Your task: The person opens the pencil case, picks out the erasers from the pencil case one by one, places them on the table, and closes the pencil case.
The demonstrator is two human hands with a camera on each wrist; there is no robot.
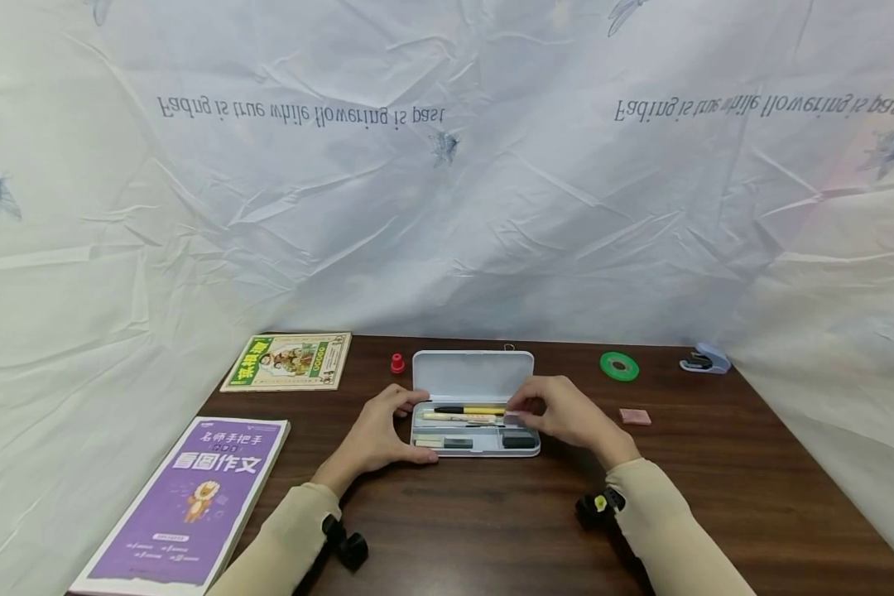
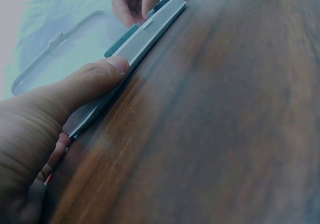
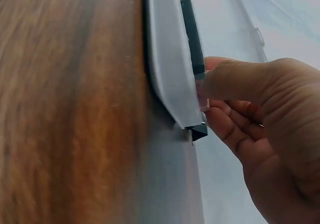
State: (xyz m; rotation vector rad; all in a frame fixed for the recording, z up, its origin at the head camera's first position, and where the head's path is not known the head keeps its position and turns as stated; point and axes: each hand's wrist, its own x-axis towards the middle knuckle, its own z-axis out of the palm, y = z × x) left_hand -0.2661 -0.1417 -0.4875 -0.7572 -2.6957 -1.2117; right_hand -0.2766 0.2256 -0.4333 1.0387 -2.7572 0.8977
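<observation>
A white pencil case (image 1: pixel 473 374) lies with its lid raised on the dark table. In its tray are a yellow-and-black pen (image 1: pixel 469 410), a cream pen (image 1: pixel 458 418), a grey-and-cream block (image 1: pixel 458 443) and a black block (image 1: pixel 519 443). My left hand (image 1: pixel 376 432) holds the case's left end, thumb (image 2: pixel 107 73) against the front wall and fingers round the back corner. Over the tray's right end, my right hand (image 1: pixel 560 410) pinches a small translucent pinkish piece (image 3: pixel 202 94) between thumb and fingertips. Its exact kind is hidden by the fingers.
A purple book (image 1: pixel 186 505) and a yellow-green booklet (image 1: pixel 290 362) lie at the left. Behind the case stands a small red object (image 1: pixel 397 362). To the right are a green tape roll (image 1: pixel 619 367), a pink block (image 1: pixel 635 416) and a pale blue stapler (image 1: pixel 708 359).
</observation>
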